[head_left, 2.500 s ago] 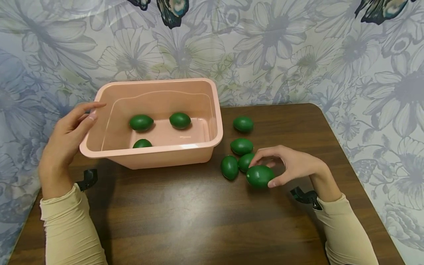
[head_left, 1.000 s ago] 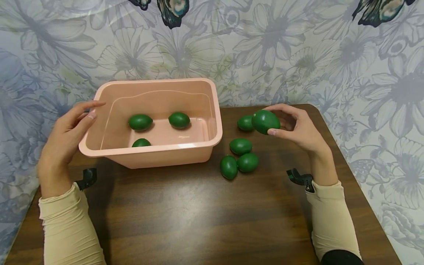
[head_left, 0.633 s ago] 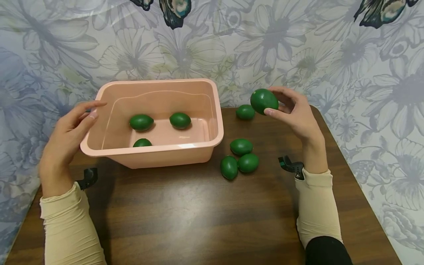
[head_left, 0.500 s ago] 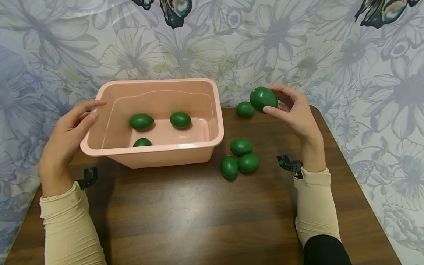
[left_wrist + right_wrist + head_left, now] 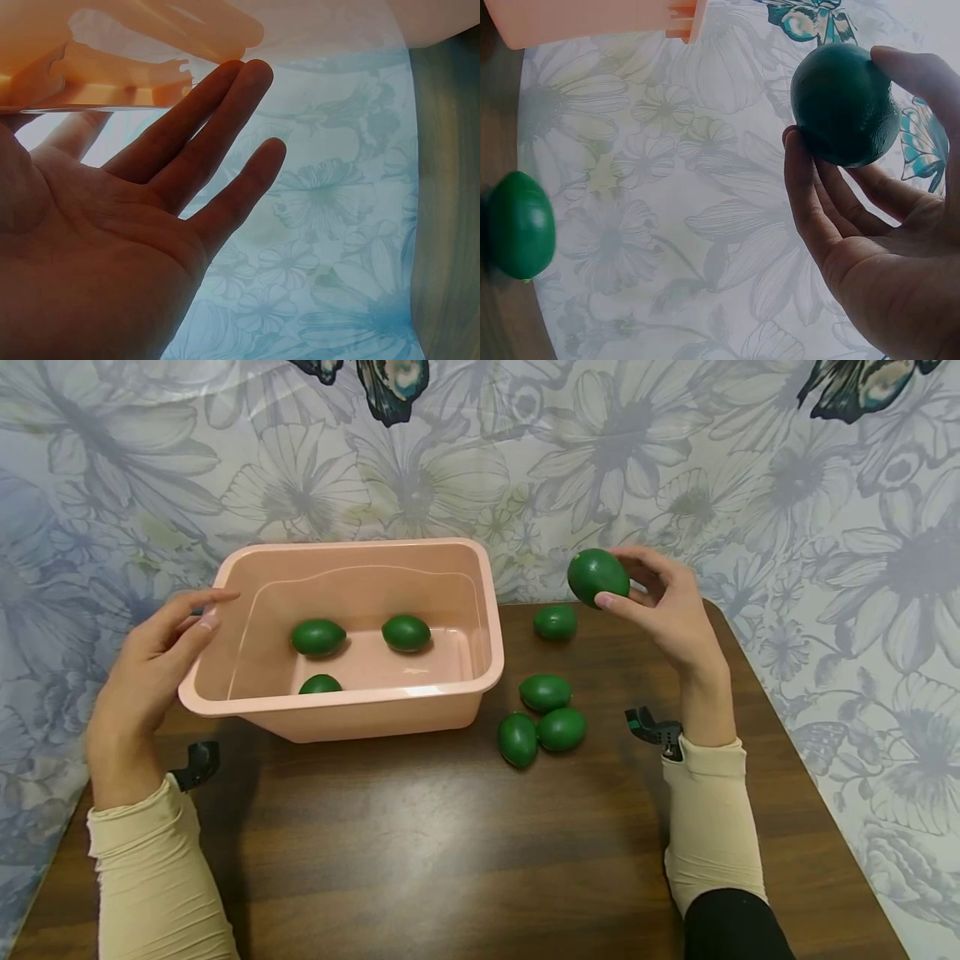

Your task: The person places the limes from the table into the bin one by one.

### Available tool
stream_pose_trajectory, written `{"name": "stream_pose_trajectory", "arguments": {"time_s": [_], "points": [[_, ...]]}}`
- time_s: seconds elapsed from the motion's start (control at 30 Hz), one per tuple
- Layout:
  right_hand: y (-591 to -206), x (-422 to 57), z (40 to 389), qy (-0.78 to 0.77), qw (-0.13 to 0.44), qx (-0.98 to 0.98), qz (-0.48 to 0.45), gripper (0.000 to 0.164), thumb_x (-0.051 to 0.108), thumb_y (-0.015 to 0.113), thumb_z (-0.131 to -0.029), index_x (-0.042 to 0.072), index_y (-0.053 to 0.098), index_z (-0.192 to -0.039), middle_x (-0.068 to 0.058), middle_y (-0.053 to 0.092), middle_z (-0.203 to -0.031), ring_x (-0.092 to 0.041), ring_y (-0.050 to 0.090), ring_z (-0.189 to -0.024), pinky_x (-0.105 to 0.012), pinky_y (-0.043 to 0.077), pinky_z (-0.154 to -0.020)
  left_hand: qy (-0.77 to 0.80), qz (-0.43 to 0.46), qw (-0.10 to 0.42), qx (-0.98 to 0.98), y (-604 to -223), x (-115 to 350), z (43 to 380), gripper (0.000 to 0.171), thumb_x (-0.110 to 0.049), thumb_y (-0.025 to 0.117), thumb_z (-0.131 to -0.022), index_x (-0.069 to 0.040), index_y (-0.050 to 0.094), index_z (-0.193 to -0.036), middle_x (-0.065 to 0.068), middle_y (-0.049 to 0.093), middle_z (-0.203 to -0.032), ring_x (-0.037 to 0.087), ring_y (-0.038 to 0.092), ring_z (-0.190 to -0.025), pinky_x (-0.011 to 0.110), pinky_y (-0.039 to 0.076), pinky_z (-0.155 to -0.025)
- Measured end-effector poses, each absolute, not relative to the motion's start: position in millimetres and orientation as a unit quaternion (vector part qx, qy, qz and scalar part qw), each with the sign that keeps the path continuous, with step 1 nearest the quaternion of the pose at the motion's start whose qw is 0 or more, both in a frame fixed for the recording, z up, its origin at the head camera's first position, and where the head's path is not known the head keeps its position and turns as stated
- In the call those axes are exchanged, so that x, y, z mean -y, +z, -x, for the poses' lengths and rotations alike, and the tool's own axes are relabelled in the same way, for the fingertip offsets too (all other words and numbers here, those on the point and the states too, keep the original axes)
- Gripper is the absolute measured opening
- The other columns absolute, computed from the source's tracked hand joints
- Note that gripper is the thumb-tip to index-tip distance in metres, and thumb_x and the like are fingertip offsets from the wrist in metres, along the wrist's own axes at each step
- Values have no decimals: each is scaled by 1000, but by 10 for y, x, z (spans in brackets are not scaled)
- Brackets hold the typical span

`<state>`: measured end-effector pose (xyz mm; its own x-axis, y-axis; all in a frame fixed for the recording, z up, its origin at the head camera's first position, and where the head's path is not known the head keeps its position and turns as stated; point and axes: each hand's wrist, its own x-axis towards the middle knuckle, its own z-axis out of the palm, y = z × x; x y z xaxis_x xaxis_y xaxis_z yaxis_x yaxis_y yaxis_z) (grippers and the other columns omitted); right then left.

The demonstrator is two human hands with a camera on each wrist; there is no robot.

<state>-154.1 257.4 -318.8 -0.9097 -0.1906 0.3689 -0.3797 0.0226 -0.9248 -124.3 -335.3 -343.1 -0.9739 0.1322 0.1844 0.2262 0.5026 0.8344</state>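
Observation:
In the head view my right hand (image 5: pixel 667 602) holds a green lime (image 5: pixel 597 577) between thumb and fingers, raised at the table's back edge against the wall. The right wrist view shows the thumb on top of this lime (image 5: pixel 844 105) and the fingers below it. At the left end of a peach plastic tub (image 5: pixel 375 700), my left hand (image 5: pixel 153 664) grips the rim, thumb and index finger over it. Its other fingers (image 5: pixel 202 150) extend straight along the tub's outer wall. Inside the tub lie three limes, one being this lime (image 5: pixel 406 632); the front one is partly hidden by the rim.
Several more limes lie on the brown wooden table (image 5: pixel 420 835) right of the tub. One lime (image 5: pixel 556 622) sits alone near the back edge; a lime (image 5: pixel 545 693) and two others cluster in front. A flower-patterned wall covering (image 5: pixel 622 468) rises behind the table.
My right hand has lifted the lime from beside the cluster and carried it up and back. The lone lime at the back has rolled slightly. My left hand stays on the tub.

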Motion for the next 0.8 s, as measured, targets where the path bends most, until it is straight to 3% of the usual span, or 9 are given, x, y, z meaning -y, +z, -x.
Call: {"name": "stream_pose_trajectory", "arguments": {"time_s": [0.6,0.8], "points": [[-3182,-2015,1989,663,91,715,-201,45,2,83,-87,2,71,-130,-8,71,-121,-23,68,-110,-25,58,-89,-477,93,57,872,-3415,3360,1247,44,-23,54,-111,-19,56,-154,-9,68,-113,3,70,-84,14,55,-70],[-3044,-1760,1936,656,89,728,-179,42,4,80,-89,-1,70,-129,-6,71,-114,-20,67,-104,-26,56,-83,-471,97,52,875,-3415,3374,1244,44,-24,54,-111,-20,55,-155,-6,68,-110,5,70,-81,15,56,-69]]}}
